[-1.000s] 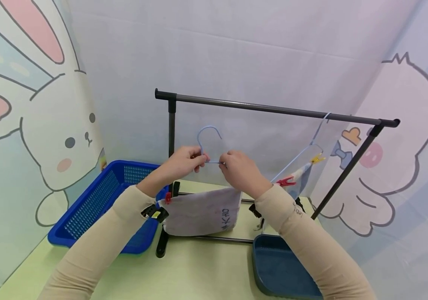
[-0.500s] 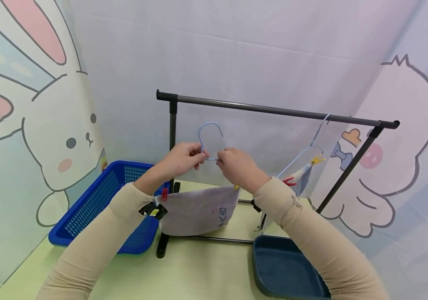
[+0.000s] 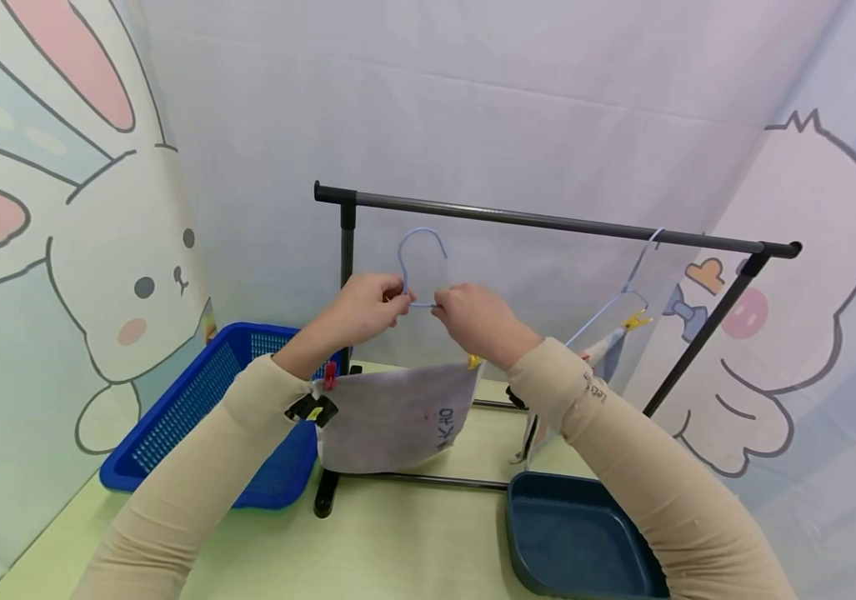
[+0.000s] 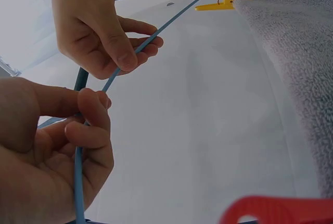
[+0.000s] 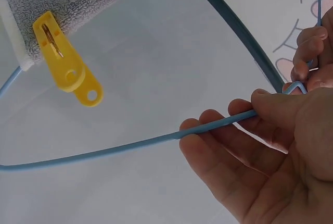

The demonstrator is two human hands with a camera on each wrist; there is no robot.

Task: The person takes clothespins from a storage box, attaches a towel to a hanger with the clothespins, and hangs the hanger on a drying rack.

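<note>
Both hands hold a light blue wire hanger (image 3: 422, 230) in front of the rack, its hook pointing up. My left hand (image 3: 367, 310) grips the wire below the hook on the left. To the right of it, my right hand (image 3: 482, 321) pinches the hanger's shoulder between thumb and fingers, as the right wrist view shows. From the hanger hangs a grey-lilac towel (image 3: 390, 421) with dark lettering. A red clothespin (image 3: 331, 375) clips its left corner, and a yellow clothespin (image 5: 65, 62) its right corner. The hanger's lower parts are partly hidden behind the arms.
A dark metal rack (image 3: 503, 213) stands on the pale green table. On its bar at the right hangs another blue hanger (image 3: 598, 313) with a clipped cloth, partly hidden by the right arm. A blue basket (image 3: 165, 417) is at left, a dark blue basin (image 3: 512, 533) at front right.
Both hands have risen a little with the hanger, bringing its hook closer to the rack bar. The towel has swung slightly, and its yellow clothespin has come into sight.
</note>
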